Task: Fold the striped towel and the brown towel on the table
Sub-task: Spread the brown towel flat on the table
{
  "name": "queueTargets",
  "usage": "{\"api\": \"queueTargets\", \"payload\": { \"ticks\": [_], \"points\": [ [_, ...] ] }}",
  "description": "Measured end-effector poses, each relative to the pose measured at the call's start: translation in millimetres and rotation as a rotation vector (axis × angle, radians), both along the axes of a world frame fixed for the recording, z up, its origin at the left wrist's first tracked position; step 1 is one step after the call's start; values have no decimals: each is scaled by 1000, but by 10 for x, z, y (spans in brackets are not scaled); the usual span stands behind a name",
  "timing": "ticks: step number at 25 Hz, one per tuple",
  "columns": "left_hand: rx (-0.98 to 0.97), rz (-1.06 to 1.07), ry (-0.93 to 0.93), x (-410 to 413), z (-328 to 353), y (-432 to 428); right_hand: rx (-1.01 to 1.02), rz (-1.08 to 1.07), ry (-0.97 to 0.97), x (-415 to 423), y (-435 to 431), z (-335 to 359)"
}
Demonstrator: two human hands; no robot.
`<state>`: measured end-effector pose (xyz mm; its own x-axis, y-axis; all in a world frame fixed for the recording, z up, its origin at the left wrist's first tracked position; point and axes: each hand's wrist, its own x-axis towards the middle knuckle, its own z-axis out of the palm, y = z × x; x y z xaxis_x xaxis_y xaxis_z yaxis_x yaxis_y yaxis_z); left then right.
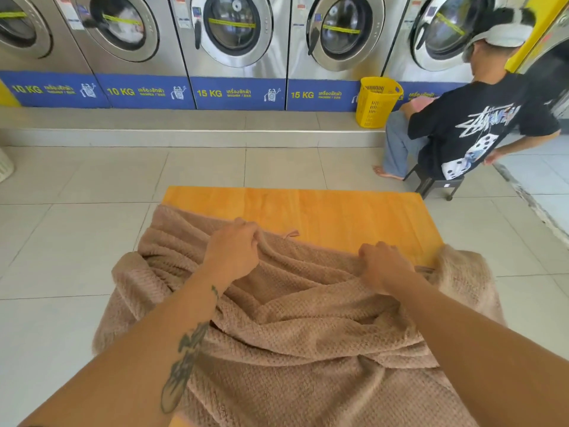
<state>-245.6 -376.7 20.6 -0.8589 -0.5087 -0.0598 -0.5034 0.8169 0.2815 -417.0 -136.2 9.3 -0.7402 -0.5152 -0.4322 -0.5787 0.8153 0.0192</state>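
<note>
On the orange table (323, 217) facing washers (234, 29), left hand (232, 252) and right hand (385, 266) clamp fingers (250, 233) round the brown towel (308, 322).

"10 KG" is written in yellow on the first blue strip (46, 100) and on the second blue strip (144, 101) under the washing machines. "15 KG" is written on the third blue strip (237, 103) and the fourth blue strip (323, 104). The small words beside them cannot be read.

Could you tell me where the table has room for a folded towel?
The far strip of the table, between its far edge and the brown towel, is bare. Nearer is crowded: left hand and right hand grip the bunched towel.
</note>
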Motion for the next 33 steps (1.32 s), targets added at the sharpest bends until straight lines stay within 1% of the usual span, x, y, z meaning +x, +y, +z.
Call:
{"api": "queueTargets", "payload": {
  "ticks": [3,5,7,9,11,12,13,14,16,17,19,21,23,25,28,30,33],
  "points": [
    [-51,-58,-175,-88,-344,-371,2,-57,16,-61,-87,-141],
    [-53,-35,-226,-58,-502,-551,-74,-69,47,-101,-185,-150],
    [-111,-29,-152,-28,-562,-690,-267,-81,133,-163,-325,-93],
    [-136,19,-13,15,-558,-829,-476,-99,215,-219,-551,37],
    [-131,171,128,114,-524,-988,-703,-82,291,-229,-826,168],
    [-131,244,164,166,-515,-1080,-793,-69,306,-216,-946,227],
    [-127,298,175,214,-508,-1164,-829,-48,278,-188,-1047,255],
    [-118,328,166,245,-501,-1219,-787,-23,207,-144,-1102,244],
    [-122,319,139,237,-468,-1194,-542,-18,46,-49,-1091,163],
    [-130,290,149,204,-443,-1122,-416,-28,40,-23,-1037,115],
    [-114,202,196,64,-373,-892,-224,-14,154,-22,-879,34],
    [-62,74,234,-141,-301,-592,-132,-14,236,-127,-665,-17],
    [24,-73,250,-402,-231,-243,-118,-76,246,-288,-404,-21],
    [133,-168,250,-671,-162,125,-132,-136,261,-475,-120,-4],
    [184,-279,237,-1055,-135,646,-119,-181,178,-774,295,21],
    [207,-309,213,-1273,-125,918,-108,-202,108,-886,514,29],
    [243,-330,123,-1579,-155,1243,-142,-193,152,-881,817,31]
  ]
}}
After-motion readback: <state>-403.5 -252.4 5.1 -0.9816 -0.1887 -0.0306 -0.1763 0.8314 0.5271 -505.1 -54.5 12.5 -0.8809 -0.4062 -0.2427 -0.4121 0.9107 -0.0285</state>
